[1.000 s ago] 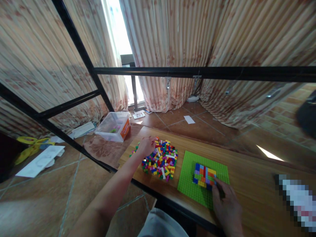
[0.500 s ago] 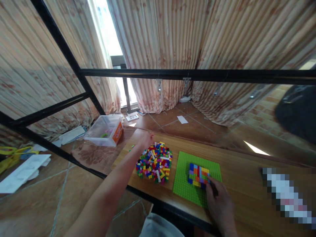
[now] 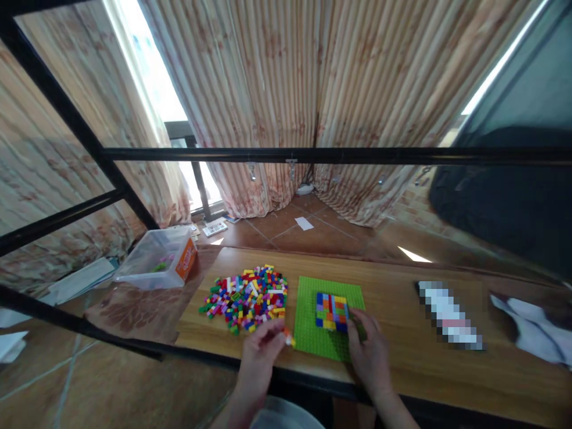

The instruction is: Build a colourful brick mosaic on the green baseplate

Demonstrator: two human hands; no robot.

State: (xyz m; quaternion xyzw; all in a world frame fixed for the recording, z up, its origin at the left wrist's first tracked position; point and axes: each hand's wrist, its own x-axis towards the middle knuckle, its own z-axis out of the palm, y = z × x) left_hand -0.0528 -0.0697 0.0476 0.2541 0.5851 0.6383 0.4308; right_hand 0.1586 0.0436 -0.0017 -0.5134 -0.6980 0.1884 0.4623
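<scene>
My left hand point(image 3: 263, 345) is closed in a pinch at the near edge of the table, left of the green baseplate point(image 3: 308, 342). Small orange and white toy bricks point(image 3: 288, 337) show at its fingertips, blurred, so their number is unclear. On the baseplate is a flat, multicoloured brick build point(image 3: 331, 311) with blue, yellow, orange and red pieces. My right hand point(image 3: 370, 351) curls its thumb and fingers about the build's right edge. A pile of loose toy bricks point(image 3: 250, 298) lies just beyond my left hand.
The wooden table point(image 3: 393, 298) carries a pixelated object point(image 3: 449, 316) and crumpled white paper point(image 3: 534, 328) on the right. A clear plastic box point(image 3: 152, 262) with an orange label sits beyond the table's left end. A black metal bar point(image 3: 268, 155) crosses behind the table.
My left hand has come back from the far side of the brick pile to beside the baseplate, with small bricks in its fingers. My right hand stays at the build. The view has swung right.
</scene>
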